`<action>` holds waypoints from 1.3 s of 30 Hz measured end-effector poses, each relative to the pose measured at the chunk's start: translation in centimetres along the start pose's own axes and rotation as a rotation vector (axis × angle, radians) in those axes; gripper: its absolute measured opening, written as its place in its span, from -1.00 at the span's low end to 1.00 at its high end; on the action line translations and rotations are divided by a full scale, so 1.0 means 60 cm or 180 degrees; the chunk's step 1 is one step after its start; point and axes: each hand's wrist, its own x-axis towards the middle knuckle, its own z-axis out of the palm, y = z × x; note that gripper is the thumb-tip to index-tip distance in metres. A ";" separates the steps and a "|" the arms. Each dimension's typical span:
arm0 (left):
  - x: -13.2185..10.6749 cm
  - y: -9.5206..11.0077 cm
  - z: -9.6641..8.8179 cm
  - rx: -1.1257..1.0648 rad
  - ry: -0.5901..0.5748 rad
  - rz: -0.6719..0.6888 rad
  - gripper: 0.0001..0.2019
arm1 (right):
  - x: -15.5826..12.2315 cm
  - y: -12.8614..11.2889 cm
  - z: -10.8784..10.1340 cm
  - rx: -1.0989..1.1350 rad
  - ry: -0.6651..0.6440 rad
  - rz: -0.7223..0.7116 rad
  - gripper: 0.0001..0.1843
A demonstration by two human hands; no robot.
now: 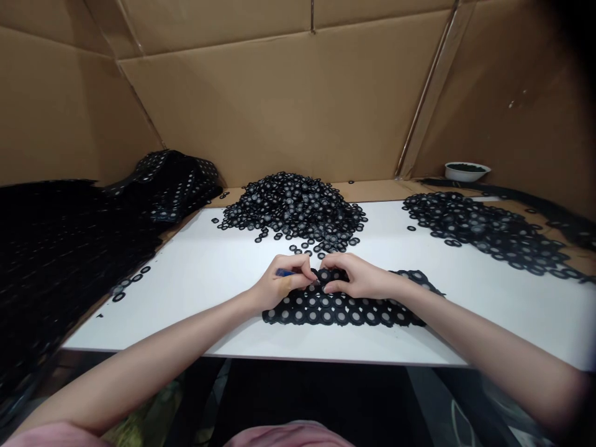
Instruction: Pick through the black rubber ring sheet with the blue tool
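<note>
On the white board, in the head view, lies a black sheet of joined round rings with pale centres (pixel 342 315). My left hand (pixel 284 282) is closed around a slim blue-handled tool (pixel 285 272); its thin tip reaches the sheet's upper part, and its exact kind does not show. From the other side, my right hand (pixel 356 276) pinches the black sheet at its upper edge, close to the tool's tip. The fingertips of both hands nearly meet there. My right hand and forearm cover part of the sheet.
Behind my hands rises a heap of loose black rings (pixel 288 208). Another pile of rings (pixel 484 230) spreads at the right, below a white bowl (pixel 467 172) of dark bits. Black sheets (pixel 172 180) are stacked at the left. Cardboard walls (pixel 279 105) enclose the white board (pixel 186 279).
</note>
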 end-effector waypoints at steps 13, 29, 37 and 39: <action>0.008 0.016 -0.003 -0.0073 -0.0289 -0.0191 -0.90 | 0.001 -0.001 -0.002 -0.0010 -0.0011 -0.0104 -0.83; 0.009 0.015 0.000 -0.0183 -0.0266 -0.0248 -0.91 | 0.000 0.004 0.000 0.0072 -0.0075 -0.0120 -0.84; 0.011 0.011 0.000 -0.0286 -0.0275 -0.0326 -0.92 | -0.001 0.003 -0.001 0.0067 -0.0081 -0.0119 -0.84; 0.008 0.008 0.000 -0.0326 -0.0224 -0.0334 -0.92 | 0.000 0.003 -0.001 0.0035 -0.0069 -0.0122 -0.84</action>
